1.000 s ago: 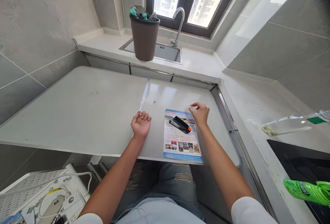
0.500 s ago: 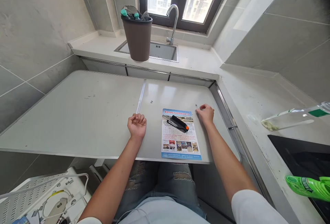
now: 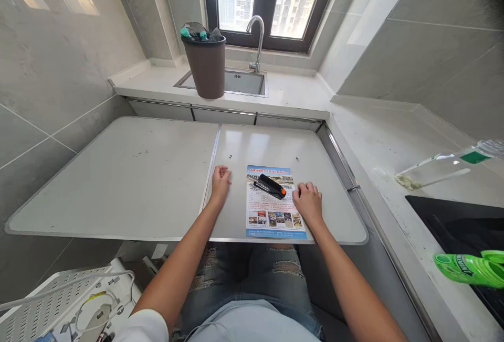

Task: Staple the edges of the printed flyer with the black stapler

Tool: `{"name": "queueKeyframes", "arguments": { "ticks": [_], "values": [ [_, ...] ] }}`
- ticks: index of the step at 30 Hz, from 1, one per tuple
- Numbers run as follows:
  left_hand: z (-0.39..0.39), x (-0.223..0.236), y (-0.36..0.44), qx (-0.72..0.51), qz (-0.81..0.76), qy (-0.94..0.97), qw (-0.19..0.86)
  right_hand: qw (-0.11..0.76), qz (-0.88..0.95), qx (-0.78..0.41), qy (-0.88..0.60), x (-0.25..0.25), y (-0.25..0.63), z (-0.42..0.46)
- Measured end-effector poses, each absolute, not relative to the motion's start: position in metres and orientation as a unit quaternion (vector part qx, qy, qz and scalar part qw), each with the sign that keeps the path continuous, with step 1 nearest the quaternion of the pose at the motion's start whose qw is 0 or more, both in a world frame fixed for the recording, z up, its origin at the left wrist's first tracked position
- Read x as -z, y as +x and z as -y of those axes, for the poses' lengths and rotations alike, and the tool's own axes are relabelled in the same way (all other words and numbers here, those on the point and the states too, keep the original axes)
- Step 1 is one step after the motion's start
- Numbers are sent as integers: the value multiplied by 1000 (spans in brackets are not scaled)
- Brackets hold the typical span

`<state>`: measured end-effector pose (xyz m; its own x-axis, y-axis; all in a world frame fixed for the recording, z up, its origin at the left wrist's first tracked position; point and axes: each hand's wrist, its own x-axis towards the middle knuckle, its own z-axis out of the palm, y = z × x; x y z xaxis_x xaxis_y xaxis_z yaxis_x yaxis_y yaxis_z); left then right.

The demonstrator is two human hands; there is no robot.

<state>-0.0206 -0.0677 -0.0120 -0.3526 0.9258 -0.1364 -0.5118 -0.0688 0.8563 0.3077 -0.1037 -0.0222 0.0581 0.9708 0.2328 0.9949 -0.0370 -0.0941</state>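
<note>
A black stapler (image 3: 270, 186) with an orange end lies slantwise on a printed leaflet (image 3: 271, 230), its metal part sticking out to the left. My left hand (image 3: 220, 183) rests on the table beside the divider strip, left of the leaflet; its fingers are loosely bent and apart, with nothing visible in them. At the leaflet's right edge, my right hand (image 3: 308, 203) lies palm down with loosely bent fingers, its fingertips close to or touching the paper. A few tiny metal pieces (image 3: 230, 156) lie beyond the leaflet, and another small metal piece (image 3: 297, 159) is at its upper right.
The white folding table (image 3: 169, 195) has thin dark marks on its left half. A brown bin (image 3: 205, 69) stands at the sink (image 3: 246, 81) under the window. On the right counter lie a clear bottle (image 3: 437, 171) and a green container (image 3: 468, 268). A white perforated rack (image 3: 51, 300) is lower left.
My right hand has drawn back from the small metal piece to the leaflet's right edge, leaving that piece on the table. My left hand has turned over and shifted right and slightly forward.
</note>
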Motion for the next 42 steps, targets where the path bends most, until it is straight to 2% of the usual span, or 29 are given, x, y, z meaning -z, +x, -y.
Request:
{"name": "queueKeyframes", "arguments": {
  "ticks": [4, 7, 13, 19, 21, 26, 30, 38, 42],
  "values": [
    [30, 3, -18, -630, -502, 418, 421, 126, 684, 53, -716, 22, 309, 102],
    [10, 3, -19, -566, -554, 489, 365, 133, 683, 45, -717, 21, 309, 104],
    [13, 15, -25, -531, -567, 519, 356, 155, 680, 40, -715, 22, 311, 104],
    [47, 12, -18, -550, -563, 521, 330, 195, 676, 25, -710, 24, 314, 103],
    [63, 9, -10, -575, -551, 485, 360, 222, 671, 8, -707, 24, 316, 102],
    [89, 1, 4, -584, -469, 409, 522, 319, 628, -33, -709, 25, 322, 101],
    [90, 6, 0, -588, -411, 365, 594, 348, 616, -47, -705, 26, 325, 100],
    [83, 21, -4, -616, -381, 309, 617, 364, 624, -26, -691, 26, 324, 101],
    [83, 25, -3, -627, -391, 313, 596, 420, 614, 0, -668, 13, 319, 103]
  ]
}}
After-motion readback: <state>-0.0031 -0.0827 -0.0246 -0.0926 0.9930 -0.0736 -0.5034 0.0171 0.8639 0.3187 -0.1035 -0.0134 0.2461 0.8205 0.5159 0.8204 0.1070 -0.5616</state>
